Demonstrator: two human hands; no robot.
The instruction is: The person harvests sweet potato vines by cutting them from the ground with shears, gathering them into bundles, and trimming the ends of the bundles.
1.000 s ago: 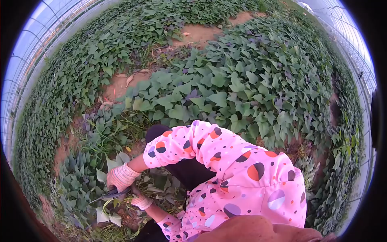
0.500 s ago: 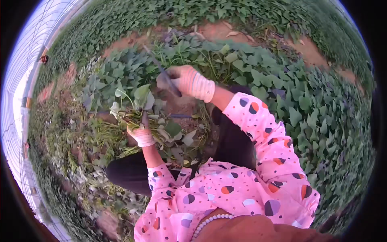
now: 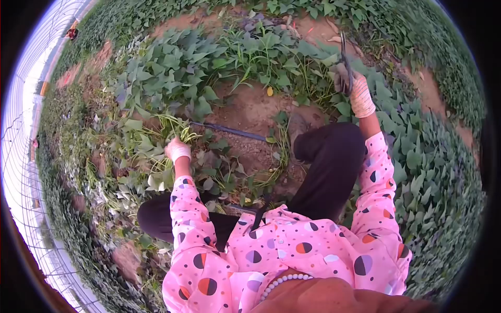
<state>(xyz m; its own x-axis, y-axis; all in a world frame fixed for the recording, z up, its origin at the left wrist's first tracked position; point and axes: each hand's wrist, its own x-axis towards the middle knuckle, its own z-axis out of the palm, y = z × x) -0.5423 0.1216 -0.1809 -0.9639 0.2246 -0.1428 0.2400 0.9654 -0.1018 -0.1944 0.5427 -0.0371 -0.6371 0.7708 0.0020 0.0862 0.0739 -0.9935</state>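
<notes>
My left hand [image 3: 178, 149], in a pale striped glove, is closed around a bunch of green vine stems [image 3: 180, 128] above the leafy ground on the left. Raised out to the right, my gloved right hand [image 3: 357, 93] grips a dark long-bladed tool [image 3: 343, 55], its blade pointing up and away from me. Whether the blade is single or double cannot be made out. Heart-shaped leaves [image 3: 381, 99] lie beneath and beside this hand. Between my hands is a patch of brown soil [image 3: 245, 109] crossed by a dark drip hose [image 3: 229, 130].
Dense leafy vines [image 3: 167, 62] grow beyond the soil patch. Pulled, wilting vines [image 3: 125, 177] cover the ground at left. Long pale roots [image 3: 342, 39] lie on bare soil at the upper right. My bent knee [image 3: 339, 146] stands at right. A greenhouse frame [image 3: 31, 104] curves along the left.
My right hand has swung with the tool from near the left hand far to the right. My left hand has shifted slightly left and up, still holding stems, and more soil shows between them.
</notes>
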